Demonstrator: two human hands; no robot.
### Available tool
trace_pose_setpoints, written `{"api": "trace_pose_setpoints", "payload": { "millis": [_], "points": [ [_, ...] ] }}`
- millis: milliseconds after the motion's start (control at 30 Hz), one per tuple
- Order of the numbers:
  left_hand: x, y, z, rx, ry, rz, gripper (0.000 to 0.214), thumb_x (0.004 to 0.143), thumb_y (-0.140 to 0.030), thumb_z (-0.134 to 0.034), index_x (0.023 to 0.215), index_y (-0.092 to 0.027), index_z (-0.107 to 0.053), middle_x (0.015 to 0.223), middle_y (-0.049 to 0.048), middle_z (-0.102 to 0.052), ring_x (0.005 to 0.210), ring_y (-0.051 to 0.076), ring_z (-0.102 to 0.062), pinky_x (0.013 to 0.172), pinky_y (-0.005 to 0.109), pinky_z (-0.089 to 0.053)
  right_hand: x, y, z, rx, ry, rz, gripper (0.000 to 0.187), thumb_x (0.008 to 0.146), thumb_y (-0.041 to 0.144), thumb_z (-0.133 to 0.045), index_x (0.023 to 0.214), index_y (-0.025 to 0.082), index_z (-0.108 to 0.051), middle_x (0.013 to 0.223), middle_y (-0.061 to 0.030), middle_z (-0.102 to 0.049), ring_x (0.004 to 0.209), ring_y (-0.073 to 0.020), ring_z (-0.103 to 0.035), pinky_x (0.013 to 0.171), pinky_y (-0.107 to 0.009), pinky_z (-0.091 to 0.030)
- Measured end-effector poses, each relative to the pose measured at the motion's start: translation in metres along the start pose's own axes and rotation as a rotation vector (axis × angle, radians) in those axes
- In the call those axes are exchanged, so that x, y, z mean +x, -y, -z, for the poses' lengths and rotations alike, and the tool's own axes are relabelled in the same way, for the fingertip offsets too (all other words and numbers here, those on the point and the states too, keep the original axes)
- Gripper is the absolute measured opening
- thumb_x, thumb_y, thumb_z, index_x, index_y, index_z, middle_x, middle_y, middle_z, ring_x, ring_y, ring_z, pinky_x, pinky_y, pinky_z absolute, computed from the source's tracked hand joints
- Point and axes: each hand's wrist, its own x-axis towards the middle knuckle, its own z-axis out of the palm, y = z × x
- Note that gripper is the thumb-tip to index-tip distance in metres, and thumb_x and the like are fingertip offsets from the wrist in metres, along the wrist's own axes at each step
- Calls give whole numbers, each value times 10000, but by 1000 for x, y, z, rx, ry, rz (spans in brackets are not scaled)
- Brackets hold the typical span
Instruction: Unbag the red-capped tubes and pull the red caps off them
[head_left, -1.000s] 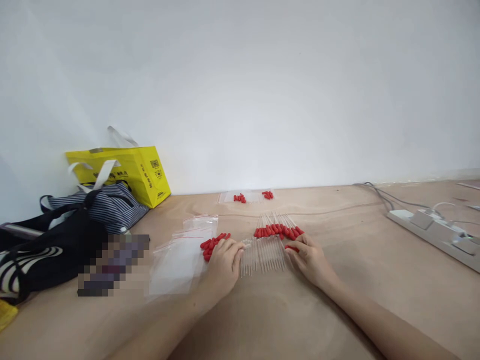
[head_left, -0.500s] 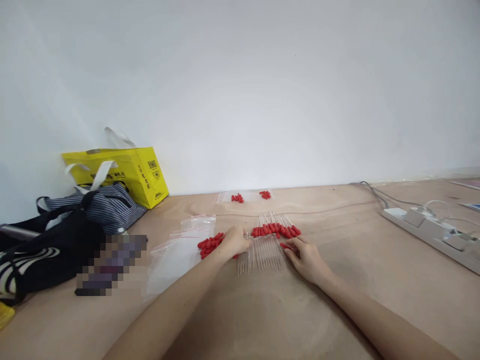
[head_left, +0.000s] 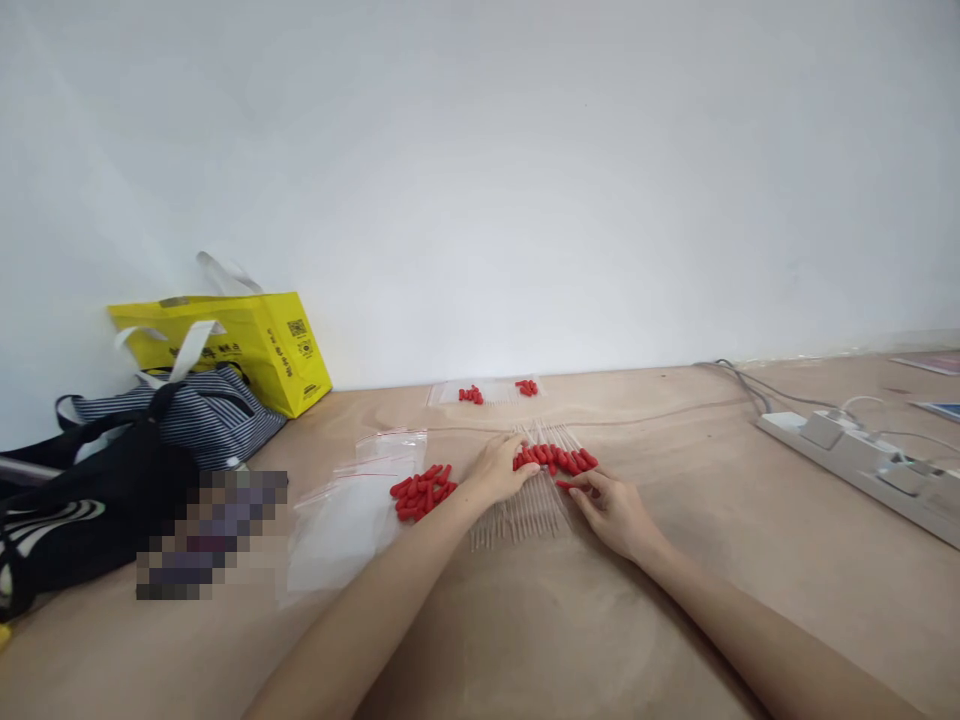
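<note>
My right hand point(head_left: 611, 510) pinches a red rubber bulb point(head_left: 564, 485) between thumb and fingertips, just below the right end of a row. That row is made of slim clear tubes point(head_left: 559, 433) with red bulbs point(head_left: 553, 457) on their near ends, lying side by side. At the row's left end is my left hand point(head_left: 499, 468), its thumb and fingers curled around the bulbs there. Whatever it grips is hidden. Bare clear tubes point(head_left: 525, 515) lie closer to me, between both hands. A pile of loose red bulbs point(head_left: 421, 493) sits left of my left hand.
Clear zip bags point(head_left: 341, 520) lie flat on the wooden table point(head_left: 570, 640), left of the pile. Near the wall is another bag point(head_left: 495, 393) with red bulbs and tubes. A yellow bag point(head_left: 289, 350) and dark bags stand at left, a power strip point(head_left: 847, 460) at right.
My left hand has moved right and slightly up, from the bare tubes to the left end of the bulb row. My right hand stays nearly in place with its red bulb.
</note>
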Motion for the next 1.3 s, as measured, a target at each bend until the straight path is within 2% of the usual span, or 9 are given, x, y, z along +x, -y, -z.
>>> {"api": "trace_pose_setpoints", "payload": {
  "millis": [200,367,500,633,767,933,1067,1167,1300],
  "points": [
    [9,2,-10,48,-27,-89,75,742,-238,-524,745,-181,-573,757,25,-565,776,181,-543,695,276,-418,0,-1,-2,-15,-3,6,189,761,223,-437,791,186,-620,732,-42,-602,645,-161,-560,567,-289,-439],
    [5,0,-9,86,-132,-63,122,779,-143,-432,786,-164,-552,791,44,-565,760,178,-548,689,291,-422,0,0,-3,-31,-8,5,172,765,212,-449,770,193,-620,710,-32,-607,653,-157,-559,579,-277,-431],
    [-19,6,5,66,-254,-55,192,815,-134,-379,953,-165,-510,911,56,-553,833,170,-546,721,293,-434,1,2,0,-44,-55,27,185,785,224,-442,789,199,-625,727,-32,-620,698,-162,-561,626,-283,-417],
    [-62,19,13,-56,-439,-159,145,824,-170,-410,943,-172,-493,829,24,-560,778,141,-558,690,264,-458,-1,15,-1,-99,-73,84,199,801,284,-468,711,214,-630,710,-21,-622,713,-165,-548,656,-304,-367],
    [-98,17,8,-104,-406,-228,48,821,-187,-436,832,-173,-480,732,0,-538,657,105,-554,615,213,-460,-6,44,-10,-135,-14,65,222,810,373,-473,727,277,-655,703,-1,-619,724,-170,-525,670,-320,-314],
    [-109,-2,-3,-103,-358,-341,85,813,-190,-446,728,-185,-444,636,-22,-511,574,94,-523,528,189,-427,-11,73,-22,-19,105,-45,239,805,418,-461,778,288,-659,748,0,-638,764,-181,-522,709,-332,-300],
    [-108,-7,-7,-92,-388,-401,143,821,-163,-422,680,-188,-428,624,-20,-524,553,89,-530,517,181,-424,-12,77,-24,25,105,-85,255,802,423,-453,824,263,-650,791,-6,-646,798,-188,-532,716,-322,-315],
    [-108,-6,-8,-56,-429,-409,164,822,-134,-412,669,-188,-436,647,-10,-551,580,90,-550,543,182,-436,-15,75,-27,87,87,-108,269,793,433,-456,869,257,-645,769,-4,-650,701,-168,-543,700,-319,-339],
    [-107,-4,-5,-73,-362,-555,89,838,-201,-432,772,-184,-489,720,7,-590,666,93,-570,595,177,-453,-16,69,-31,267,72,-120,245,780,379,-479,872,213,-634,754,-21,-640,653,-154,-541,654,-290,-387]
  ]
}}
